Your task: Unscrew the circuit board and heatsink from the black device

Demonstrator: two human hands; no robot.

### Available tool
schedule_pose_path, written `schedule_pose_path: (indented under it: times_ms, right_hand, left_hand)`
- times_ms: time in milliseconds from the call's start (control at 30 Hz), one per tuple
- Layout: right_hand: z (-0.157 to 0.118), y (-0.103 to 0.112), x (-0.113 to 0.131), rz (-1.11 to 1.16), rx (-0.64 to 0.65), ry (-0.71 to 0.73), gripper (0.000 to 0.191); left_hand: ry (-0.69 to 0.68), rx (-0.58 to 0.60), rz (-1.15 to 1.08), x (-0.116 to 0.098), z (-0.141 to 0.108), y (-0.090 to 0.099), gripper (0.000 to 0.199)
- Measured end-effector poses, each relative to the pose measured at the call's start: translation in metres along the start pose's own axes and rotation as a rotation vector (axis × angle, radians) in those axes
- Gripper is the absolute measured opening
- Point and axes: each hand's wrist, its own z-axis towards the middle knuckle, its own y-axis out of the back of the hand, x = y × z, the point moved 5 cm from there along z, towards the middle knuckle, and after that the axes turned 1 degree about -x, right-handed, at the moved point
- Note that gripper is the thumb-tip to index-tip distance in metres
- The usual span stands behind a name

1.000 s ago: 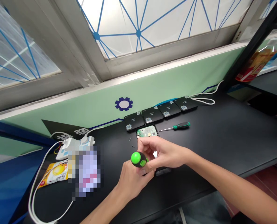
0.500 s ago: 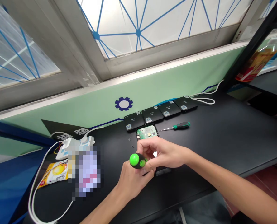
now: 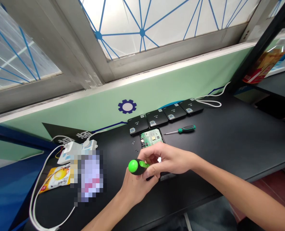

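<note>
A screwdriver (image 3: 139,166) with a black and bright green handle is pinched between the thumb and fingers of my right hand (image 3: 170,157). Its butt end points left and toward me; the shaft and tip are hidden. Just below, my left hand (image 3: 138,184) is closed with its fingertips tucked under the right hand, so what they grip cannot be made out. Beyond the hands lies an opened black case (image 3: 165,138) with a green circuit board (image 3: 152,137) inside, its near part covered by my right hand. A dark flat edge (image 3: 167,176) shows beneath my right wrist.
Several closed black boxes (image 3: 156,118) stand in a row along the wall. A second screwdriver (image 3: 187,129) lies right of the opened case, small screws (image 3: 133,142) to its left. At left are a power strip (image 3: 91,147), a yellow-white packet (image 3: 57,178) and a white cable (image 3: 33,199).
The green-ended screwdriver handle has tilted and swung left, with its butt end a little farther left. My right fingers have shifted slightly with it; the opened case stays in place.
</note>
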Motion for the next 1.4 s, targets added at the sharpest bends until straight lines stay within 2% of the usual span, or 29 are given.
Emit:
schedule_pose_path:
  times_ms: [133,300,467,667,800,1133,1400]
  right_hand:
    - [0.000,0.000,-0.003,0.024,-0.037,-0.005,0.040]
    - [0.001,0.000,-0.004,0.001,-0.067,-0.030,0.039]
    - [0.001,-0.001,-0.004,0.044,-0.070,0.029,0.041]
    - [0.002,0.002,-0.006,0.037,-0.107,0.032,0.044]
    - [0.003,0.002,-0.004,0.026,-0.082,0.042,0.042]
    - [0.002,0.001,-0.001,-0.015,-0.031,0.039,0.038]
    - [0.001,-0.001,0.003,-0.054,0.004,0.087,0.035]
  left_hand:
    - [0.019,-0.012,0.000,-0.004,0.002,0.002,0.024]
    - [0.099,0.030,-0.021,0.002,0.001,0.000,0.004]
    - [0.091,0.026,-0.043,0.005,0.000,-0.001,0.005]
    - [0.067,0.012,0.018,0.004,-0.001,-0.003,0.012]
    - [0.102,0.011,0.032,0.006,-0.002,-0.003,0.008]
    - [0.101,0.059,0.008,0.007,-0.001,-0.005,0.018]
    - [0.092,0.045,-0.100,0.004,0.001,-0.003,0.010]
